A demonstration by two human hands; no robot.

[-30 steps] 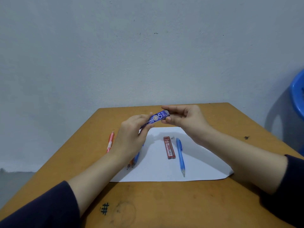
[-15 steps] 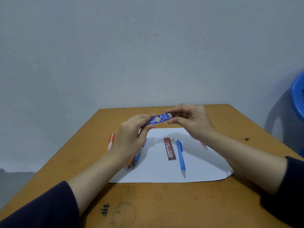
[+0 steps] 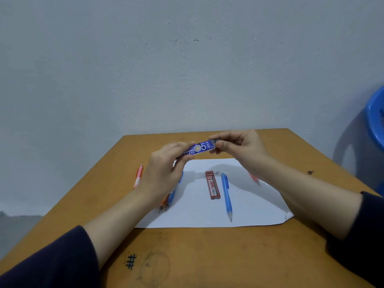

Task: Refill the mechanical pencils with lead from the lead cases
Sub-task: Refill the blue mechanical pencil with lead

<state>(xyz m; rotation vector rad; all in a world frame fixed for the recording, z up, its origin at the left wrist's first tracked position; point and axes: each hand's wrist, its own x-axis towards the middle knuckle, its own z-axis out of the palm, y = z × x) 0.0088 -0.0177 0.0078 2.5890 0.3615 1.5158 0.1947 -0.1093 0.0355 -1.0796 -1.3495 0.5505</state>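
A blue lead case [image 3: 198,149] marked "05" is held level above the far edge of the white paper [image 3: 199,213]. My left hand [image 3: 164,173] grips its left end, and my right hand [image 3: 239,148] pinches its dark cap end. On the paper lie a red lead case [image 3: 212,185] and a blue mechanical pencil [image 3: 226,195]. An orange pencil and a blue pencil [image 3: 170,199] lie partly hidden under my left wrist. A pink pencil [image 3: 138,176] rests on the bare table left of the paper. Another pink pencil [image 3: 254,178] shows below my right forearm.
The wooden table [image 3: 207,256] stands against a grey wall, with a "#" mark [image 3: 131,261] near its front. A blue plastic chair [image 3: 376,119] is at the right edge.
My right hand's fingers have shifted along to the cap end of the blue lead case. The pink pencil by my right forearm has come into view.
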